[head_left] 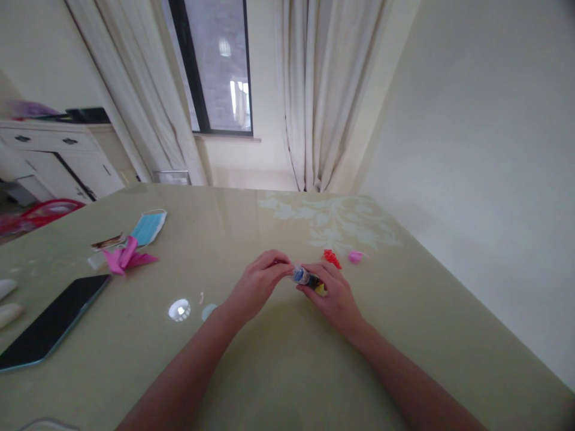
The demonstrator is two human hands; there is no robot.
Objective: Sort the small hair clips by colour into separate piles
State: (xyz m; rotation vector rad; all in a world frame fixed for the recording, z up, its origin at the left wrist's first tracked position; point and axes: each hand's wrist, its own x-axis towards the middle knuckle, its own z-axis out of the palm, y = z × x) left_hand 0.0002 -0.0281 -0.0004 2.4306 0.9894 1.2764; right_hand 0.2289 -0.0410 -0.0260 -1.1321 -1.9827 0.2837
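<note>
Above the middle of the table, my right hand [330, 293] is closed around a small cylinder [304, 276] with a blue, whitish and dark surface. The cylinder lies roughly sideways, one end toward my left hand, and a bit of yellow shows beneath my right fingers. My left hand [260, 284] pinches at the left end of the cylinder; what sits between its fingertips is too small to make out. Just beyond my right hand lie a red bundle [332, 258] and a small pink piece [355, 257] on the table.
A black tablet [54, 320] lies at the left. Behind it are a folded pink paper shape [128, 257] and a blue face mask [149, 228]. The glossy table [287, 371] meets a white wall [494, 179] on the right. Curtains [332, 90] hang beyond the far edge.
</note>
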